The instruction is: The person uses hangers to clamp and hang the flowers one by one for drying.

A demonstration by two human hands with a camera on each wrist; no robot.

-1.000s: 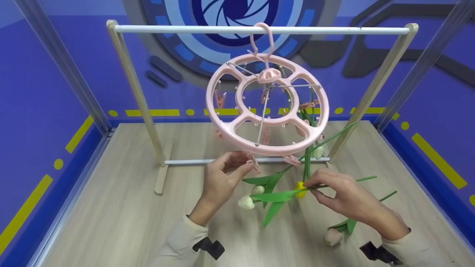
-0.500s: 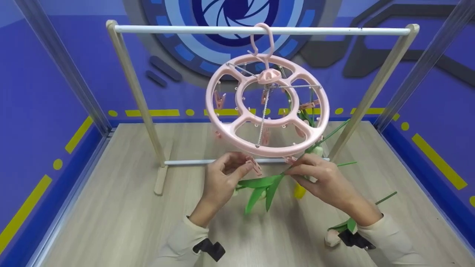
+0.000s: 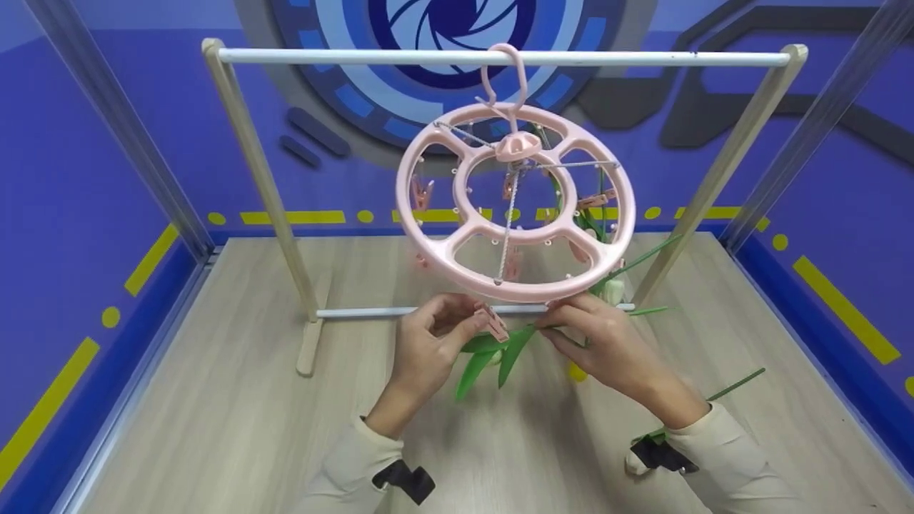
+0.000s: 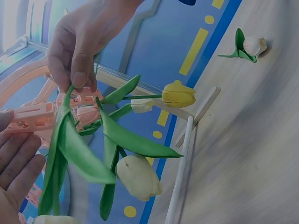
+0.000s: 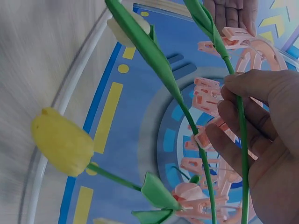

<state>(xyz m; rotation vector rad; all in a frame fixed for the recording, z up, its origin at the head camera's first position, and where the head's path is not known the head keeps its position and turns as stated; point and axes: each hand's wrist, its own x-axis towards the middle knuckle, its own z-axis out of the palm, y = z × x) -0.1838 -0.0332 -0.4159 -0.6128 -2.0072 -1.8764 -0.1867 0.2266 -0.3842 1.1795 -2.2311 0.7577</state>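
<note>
My left hand pinches a pink clothespin at the front rim of a round pink clip hanger. My right hand holds the green stem of an artificial white tulip between thumb and fingers, just right of that clothespin. Its bloom is at the lower edge of the left wrist view; in the head view the left hand hides it. A second white tulip hangs close by, its stem in another clothespin. Behind it hangs a yellow tulip with its bloom down.
A white rail on wooden posts carries the hanger. More clothespins dangle from it, and further tulips hang at its back right. One pale tulip lies on the wooden tabletop, partly hidden by the right sleeve. Patterned panels enclose the table.
My right hand has moved left and up with the tulip, bringing its leaves behind the clothespin in the left hand. The left hand has stayed nearly still, the clothespin tilting slightly.
</note>
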